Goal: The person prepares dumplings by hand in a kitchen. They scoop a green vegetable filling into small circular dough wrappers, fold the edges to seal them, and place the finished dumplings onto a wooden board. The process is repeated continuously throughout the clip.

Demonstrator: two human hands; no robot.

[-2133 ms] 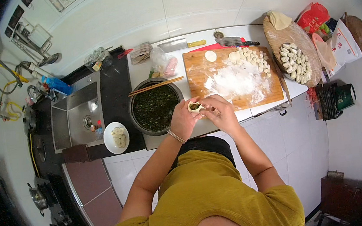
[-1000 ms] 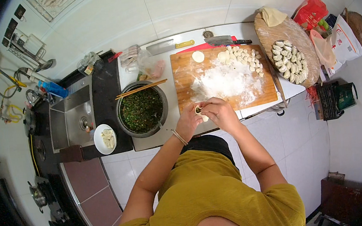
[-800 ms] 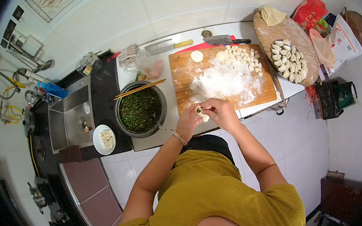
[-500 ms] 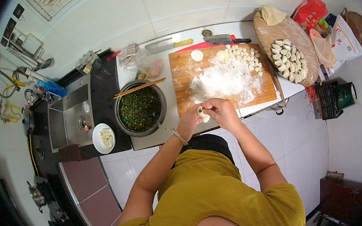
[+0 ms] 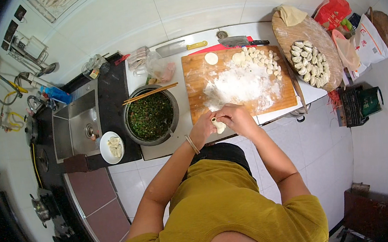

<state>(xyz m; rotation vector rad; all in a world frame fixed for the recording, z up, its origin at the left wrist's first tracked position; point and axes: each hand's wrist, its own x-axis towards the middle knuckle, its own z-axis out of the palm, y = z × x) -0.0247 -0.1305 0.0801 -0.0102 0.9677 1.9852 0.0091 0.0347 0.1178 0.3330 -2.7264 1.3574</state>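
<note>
Dumpling held between both hands at the near edge of the cutting board.
The left hand (image 5: pixel 202 129) grasps one side of the partly closed dumpling (image 5: pixel 220 127); the right hand (image 5: pixel 236 118) pinches its wrapper edge with the fingertips. The dumpling is positioned in front of the wooden cutting board (image 5: pixel 194 86), which carries loose flour (image 5: pixel 242 88), a flat round dough wrapper (image 5: pixel 211 58) and small dough pieces (image 5: pixel 259 58). Left of the board: grey pot (image 5: pixel 145 142) containing chopped green filling (image 5: pixel 150 115), with chopsticks (image 5: pixel 150 94) laid across its rim.
</note>
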